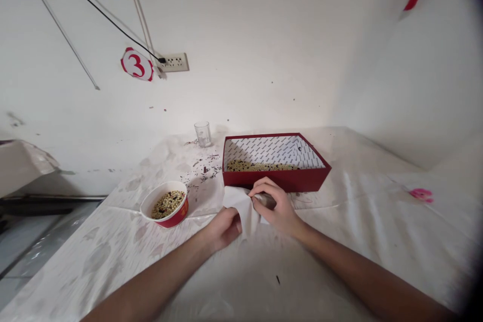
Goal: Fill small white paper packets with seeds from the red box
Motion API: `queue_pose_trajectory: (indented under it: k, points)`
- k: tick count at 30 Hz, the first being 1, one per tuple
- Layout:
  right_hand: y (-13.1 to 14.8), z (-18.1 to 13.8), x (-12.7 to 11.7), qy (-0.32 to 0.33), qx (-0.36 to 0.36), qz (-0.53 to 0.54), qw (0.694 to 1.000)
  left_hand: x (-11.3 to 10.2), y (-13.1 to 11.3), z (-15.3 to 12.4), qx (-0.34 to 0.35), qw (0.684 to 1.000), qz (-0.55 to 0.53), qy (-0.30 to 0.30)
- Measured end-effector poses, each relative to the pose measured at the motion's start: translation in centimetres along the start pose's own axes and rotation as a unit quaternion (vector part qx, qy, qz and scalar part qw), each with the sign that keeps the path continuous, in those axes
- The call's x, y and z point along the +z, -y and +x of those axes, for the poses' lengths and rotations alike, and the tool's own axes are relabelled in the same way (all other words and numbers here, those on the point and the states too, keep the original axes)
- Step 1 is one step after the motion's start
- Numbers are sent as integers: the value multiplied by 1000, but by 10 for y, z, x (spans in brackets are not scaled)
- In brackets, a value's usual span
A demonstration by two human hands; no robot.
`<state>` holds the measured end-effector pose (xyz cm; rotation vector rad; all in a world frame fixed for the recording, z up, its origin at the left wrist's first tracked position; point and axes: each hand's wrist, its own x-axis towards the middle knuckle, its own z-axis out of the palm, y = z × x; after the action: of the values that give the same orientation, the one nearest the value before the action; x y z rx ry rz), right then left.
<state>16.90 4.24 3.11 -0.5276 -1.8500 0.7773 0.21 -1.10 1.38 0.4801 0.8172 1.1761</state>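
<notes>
My left hand [223,230] is closed on the lower part of a white paper tissue [241,205] held just above the table. Pinching the same tissue from the right, my right hand [272,207] also seems to wrap a small grey object that I cannot make out. Both hands sit right in front of a red box [275,178] with a patterned lining and a layer of pale beans along its near side. A red and white paper bowl [166,205] of mixed beans stands to the left of my left hand.
A small glass [203,134] stands by the wall behind scattered dark bits [204,168]. The table wears a white patterned cloth [362,221] with a pink spot [420,194] at right. A wall socket [173,62] and a round "3" sign [137,64] hang above.
</notes>
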Motion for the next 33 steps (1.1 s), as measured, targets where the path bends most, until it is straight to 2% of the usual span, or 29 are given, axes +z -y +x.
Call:
queue_pose_trajectory:
  k: [6,13,20,29,33]
  points:
    - [-2,1,-1,-7,-27,-19,999,-5,-1,7,-14,1000,2,7]
    - [-4,-2,-1,-50,-151,-135,978,-5,-2,9,45,999,-11,22]
    - [-4,-2,-4,-80,-179,-179,964,-4,-1,6,75,997,19,26]
    - [-12,5,-13,-39,-188,-275,942,7,-9,3,96,994,16,48]
    - [-16,7,-17,-7,-196,-261,945,6,-6,6,111,993,14,31]
